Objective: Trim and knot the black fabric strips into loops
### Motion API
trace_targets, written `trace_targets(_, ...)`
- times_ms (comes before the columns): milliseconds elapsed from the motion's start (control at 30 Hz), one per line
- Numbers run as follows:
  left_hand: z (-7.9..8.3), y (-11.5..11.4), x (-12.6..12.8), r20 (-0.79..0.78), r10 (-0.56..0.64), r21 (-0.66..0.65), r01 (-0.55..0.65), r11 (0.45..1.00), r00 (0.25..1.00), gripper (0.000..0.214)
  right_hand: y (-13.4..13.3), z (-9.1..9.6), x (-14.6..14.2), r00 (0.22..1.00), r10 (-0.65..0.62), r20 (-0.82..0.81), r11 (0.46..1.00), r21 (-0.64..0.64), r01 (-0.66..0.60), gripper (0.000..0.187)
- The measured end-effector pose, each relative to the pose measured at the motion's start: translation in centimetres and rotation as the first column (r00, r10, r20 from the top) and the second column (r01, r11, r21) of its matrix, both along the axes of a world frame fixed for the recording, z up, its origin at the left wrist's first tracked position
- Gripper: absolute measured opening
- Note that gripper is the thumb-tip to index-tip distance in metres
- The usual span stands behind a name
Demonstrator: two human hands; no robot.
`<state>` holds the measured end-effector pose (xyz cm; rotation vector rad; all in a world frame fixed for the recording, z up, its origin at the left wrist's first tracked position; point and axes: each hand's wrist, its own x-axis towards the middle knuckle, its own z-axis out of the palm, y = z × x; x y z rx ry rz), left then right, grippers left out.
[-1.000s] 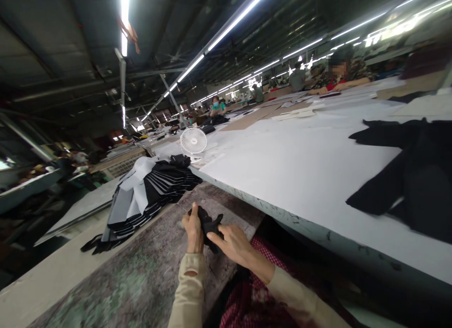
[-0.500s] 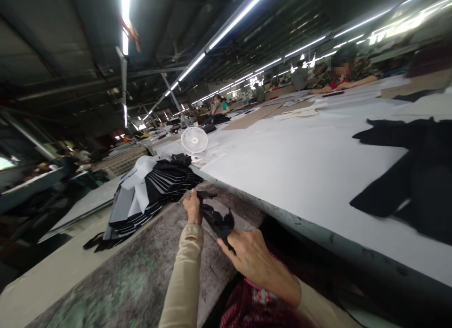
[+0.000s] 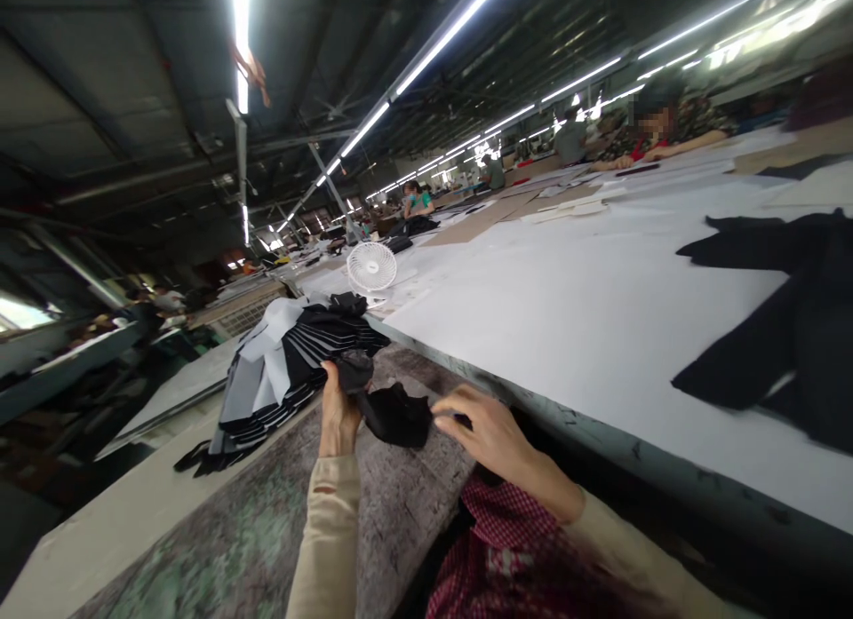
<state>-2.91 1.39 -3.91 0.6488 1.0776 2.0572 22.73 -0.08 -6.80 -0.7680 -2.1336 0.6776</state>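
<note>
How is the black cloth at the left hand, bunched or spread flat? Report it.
Bunched, not spread flat: the black cloth sits in uneven lumps, one at the left hand, another extending toward the right hand.

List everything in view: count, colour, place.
cloth: 1+, black, centre
pile: 1, black, grey, white, left of cloth
table: 1, white, right
pieces: count unclear, black, table's right
sheets: several, brown, table's far end
fan: 1, white, table's left end
bench: 1, mottled grey, below cloth
board: 1, beige, left of bench
lights: several, white, overhead
people: 4+, mixed clothing, background
garment: 1, red, bottom centre
sleeves: 2, beige, bottom
left grip: 1, bare, holding cloth
right grip: 1, bare, cloth's right edge
</note>
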Motion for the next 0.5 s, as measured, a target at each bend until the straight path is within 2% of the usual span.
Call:
trace_targets(33, 0.0, -0.3, 0.6, 0.007, -0.032, 0.011, 0.032, 0.999, 0.999, 0.042, 0.4, 0.3, -1.1, 1.0, 0.003, -0.018, 0.999, 0.041, -0.003, 0.025)
trace_targets(100, 0.1, -0.8, 1.8, 0.013, -0.098, 0.03, 0.097, 0.995, 0.995, 0.041, 1.3, 0.7, -3.3, 1.0, 0.02, 0.003, 0.995, 0.102, -0.021, 0.048)
trace_targets(167, 0.5, -1.3, 2.4, 0.032, -0.178, 0.093, 0.174, 0.98, 0.984, 0.038, 2.2, 0.7, -5.0, 0.996, 0.072, 0.051, 0.99, 0.114, -0.078, 0.062)
trace_targets(200, 0.7, -1.5, 2.5, 0.048, -0.206, 0.13, 0.199, 0.971, 0.977, 0.037, 2.6, 0.7, -5.5, 0.991, 0.106, 0.086, 0.989, 0.095, -0.114, 0.061)
trace_targets(267, 1.2, -1.8, 2.1, 0.09, -0.216, 0.171, 0.198, 0.965, 0.972, 0.032, 3.0, 0.7, -6.1, 0.975, 0.157, 0.159, 0.986, 0.036, -0.164, 0.041)
trace_targets(333, 1.4, -1.7, 1.1, 0.125, -0.169, 0.132, 0.153, 0.979, 0.978, 0.029, 2.6, 0.5, -6.1, 0.974, 0.139, 0.178, 0.99, 0.011, -0.143, 0.021)
trace_targets(433, 0.7, -0.9, -0.7, 0.148, -0.104, 0.0, 0.105, 0.994, 0.984, 0.028, 0.3, 0.0, -5.6, 0.994, 0.028, 0.105, 0.992, 0.121, -0.041, 0.02)
trace_targets(500, -0.4, -0.2, -1.8, 0.146, -0.041, -0.074, 0.052, 0.996, 0.988, 0.03, -1.8, -0.5, -5.1, 0.994, 0.012, 0.105, 0.969, 0.243, -0.038, 0.022)
